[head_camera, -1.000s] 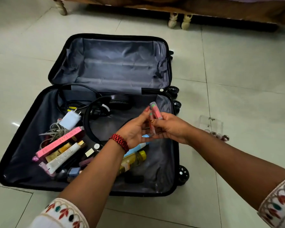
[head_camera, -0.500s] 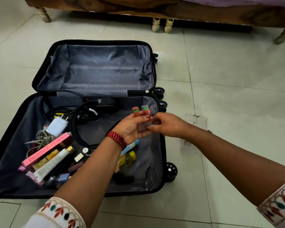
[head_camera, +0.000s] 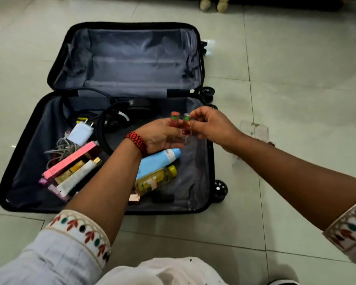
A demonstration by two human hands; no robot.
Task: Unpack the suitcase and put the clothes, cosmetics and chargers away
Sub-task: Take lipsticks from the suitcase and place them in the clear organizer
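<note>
A black suitcase (head_camera: 211, 161) lies open on the tiled floor, its lid half bare. Above the near half, my left hand (head_camera: 160, 136) holds a small red lip-gloss tube (head_camera: 174, 119) upright. My right hand (head_camera: 210, 126) pinches a second clear-capped tube (head_camera: 186, 122) right beside it. Below the hands lie a blue bottle (head_camera: 158, 161) and a yellow oil bottle (head_camera: 154, 181). At the left sit a pink box (head_camera: 70, 160), a white tube (head_camera: 78, 175), a white charger (head_camera: 81, 131) with tangled cable (head_camera: 60, 149), and black headphones (head_camera: 119, 118).
A clear plastic organiser (head_camera: 255, 130) stands on the floor to the right of the suitcase, partly behind my right forearm. Carved furniture legs (head_camera: 214, 4) stand at the far edge. Suitcase wheels (head_camera: 220, 188) stick out on the right side.
My hands stay together over the suitcase's right side. One tube was held a second ago; two tubes now stand side by side between the hands. The camera has tipped down.
</note>
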